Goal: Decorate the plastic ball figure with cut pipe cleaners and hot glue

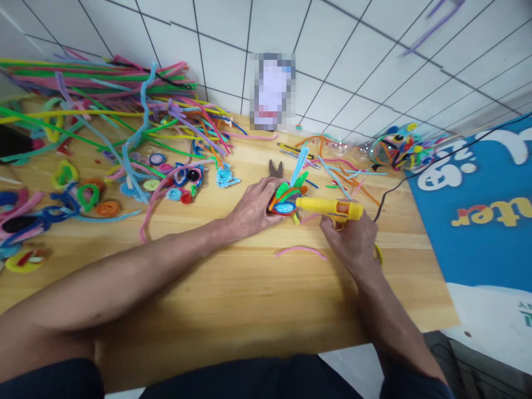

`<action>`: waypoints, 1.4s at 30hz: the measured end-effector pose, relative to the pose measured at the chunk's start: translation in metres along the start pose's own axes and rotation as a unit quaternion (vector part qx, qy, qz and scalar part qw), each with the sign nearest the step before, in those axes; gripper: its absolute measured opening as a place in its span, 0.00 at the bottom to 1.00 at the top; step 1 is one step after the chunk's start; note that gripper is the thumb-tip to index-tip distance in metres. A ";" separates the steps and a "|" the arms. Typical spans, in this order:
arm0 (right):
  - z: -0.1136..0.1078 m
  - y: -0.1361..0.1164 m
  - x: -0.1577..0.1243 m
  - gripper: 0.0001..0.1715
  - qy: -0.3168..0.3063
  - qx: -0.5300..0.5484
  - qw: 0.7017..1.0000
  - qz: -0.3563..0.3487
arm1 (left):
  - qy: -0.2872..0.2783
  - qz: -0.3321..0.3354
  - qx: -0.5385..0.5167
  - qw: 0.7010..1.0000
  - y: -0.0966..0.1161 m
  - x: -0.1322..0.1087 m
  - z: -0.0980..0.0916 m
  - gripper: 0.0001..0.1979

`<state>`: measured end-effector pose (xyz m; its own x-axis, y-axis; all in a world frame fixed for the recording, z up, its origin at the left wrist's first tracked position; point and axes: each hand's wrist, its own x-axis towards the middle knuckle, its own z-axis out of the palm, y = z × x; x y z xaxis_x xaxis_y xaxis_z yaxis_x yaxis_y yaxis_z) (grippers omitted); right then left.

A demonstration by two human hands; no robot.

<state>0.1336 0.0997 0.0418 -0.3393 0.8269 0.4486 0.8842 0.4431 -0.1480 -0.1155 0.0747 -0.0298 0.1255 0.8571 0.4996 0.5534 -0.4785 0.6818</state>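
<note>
Glue gun of yellow plastic (328, 209) is gripped by the right hand (356, 239), and its nozzle (301, 203) points toward the left hand (254, 208). This left hand narrows around a small multicoloured pipe-cleaner figure (286, 208); whether the nozzle touches it, I cannot tell. One thin pink fuzzy strip (301, 248) lies between the hands, on their near side. Right of the right hand, a blue printed sheet (490, 257) carries white and orange-yellow letters (477, 215); I seem to see "t" and "e", but the complete word I cannot read.
</note>
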 end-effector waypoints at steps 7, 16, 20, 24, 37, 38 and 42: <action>0.002 0.003 0.001 0.14 -0.002 -0.002 1.000 -0.021 | 0.001 0.004 0.009 1.000 0.000 0.000 0.000 0.34; 0.004 0.004 0.000 0.15 0.011 -0.014 1.000 -0.018 | 0.000 0.001 0.006 1.000 0.001 -0.001 0.000 0.34; 0.004 0.005 0.000 0.14 -0.001 -0.002 1.000 -0.017 | -0.004 -0.003 0.006 1.000 0.001 0.000 -0.001 0.33; 0.004 0.005 0.000 0.14 0.001 -0.008 1.000 -0.015 | -0.002 0.004 0.002 1.000 -0.001 0.000 0.000 0.32; 0.005 0.006 0.000 0.12 0.001 -0.017 1.000 -0.003 | 0.000 -0.002 -0.001 1.000 -0.002 0.000 0.001 0.32; 0.005 0.007 0.000 0.12 0.000 -0.018 1.000 0.000 | 0.000 -0.001 -0.002 1.000 -0.002 0.000 0.001 0.32; 0.005 0.008 0.001 0.11 0.010 -0.005 1.000 -0.014 | 0.006 0.008 -0.005 1.000 -0.002 0.000 0.001 0.32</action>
<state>0.1385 0.1053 0.0365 -0.3566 0.8073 0.4703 0.8780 0.4616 -0.1267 -0.1162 0.0761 -0.0315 0.1236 0.8473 0.5165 0.5438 -0.4932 0.6790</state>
